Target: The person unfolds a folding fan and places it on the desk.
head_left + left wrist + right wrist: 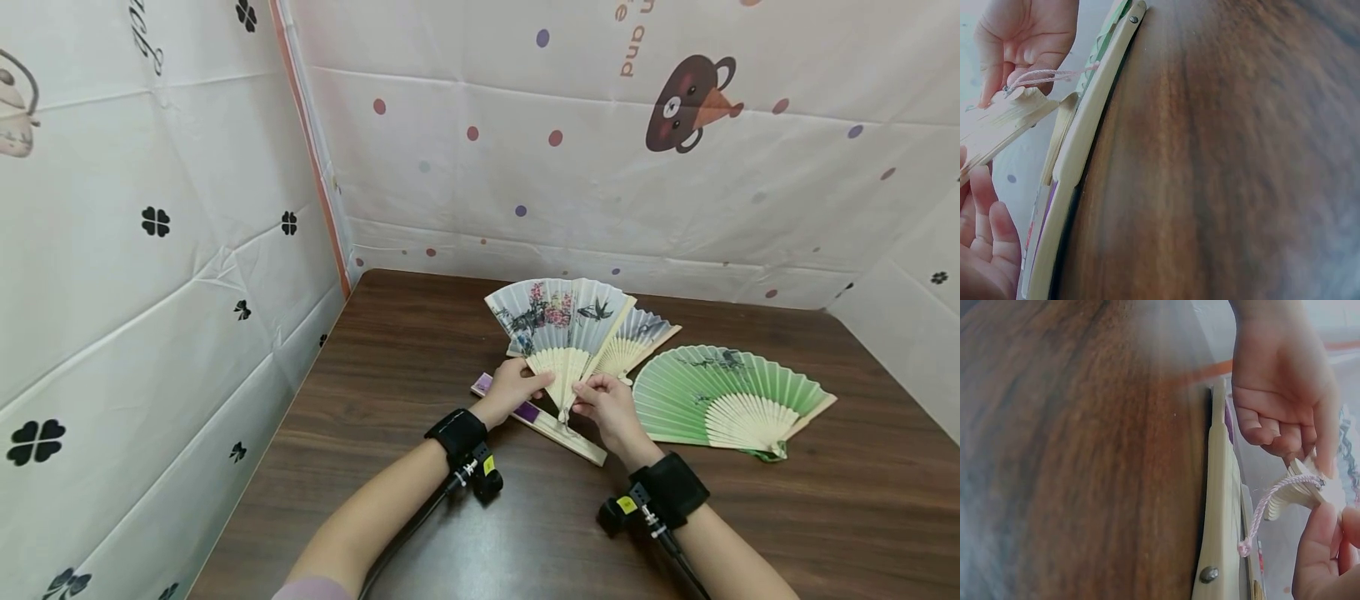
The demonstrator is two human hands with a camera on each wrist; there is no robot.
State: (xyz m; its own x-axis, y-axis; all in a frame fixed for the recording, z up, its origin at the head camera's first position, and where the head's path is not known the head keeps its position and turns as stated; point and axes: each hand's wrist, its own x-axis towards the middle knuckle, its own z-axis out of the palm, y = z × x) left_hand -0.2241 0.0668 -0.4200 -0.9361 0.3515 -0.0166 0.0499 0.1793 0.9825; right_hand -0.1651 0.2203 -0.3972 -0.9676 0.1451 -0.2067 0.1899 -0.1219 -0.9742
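Observation:
A white folding fan, printed with pink blossoms and a bird, is spread and held above the table. My left hand pinches its left side stick between thumb and fingers. On the other side, my right hand pinches the right side stick near the pivot. A pale pink cord hangs from the pivot in the right wrist view. Beneath the hands lies a closed folding fan with cream sticks and purple cloth. Behind the held fan is a partly hidden, spread grey-blue fan.
A spread green fan lies on the brown wooden table, right of my right hand. White printed sheets hang behind the table and along its left side. Each wrist wears a black band with a camera and cable.

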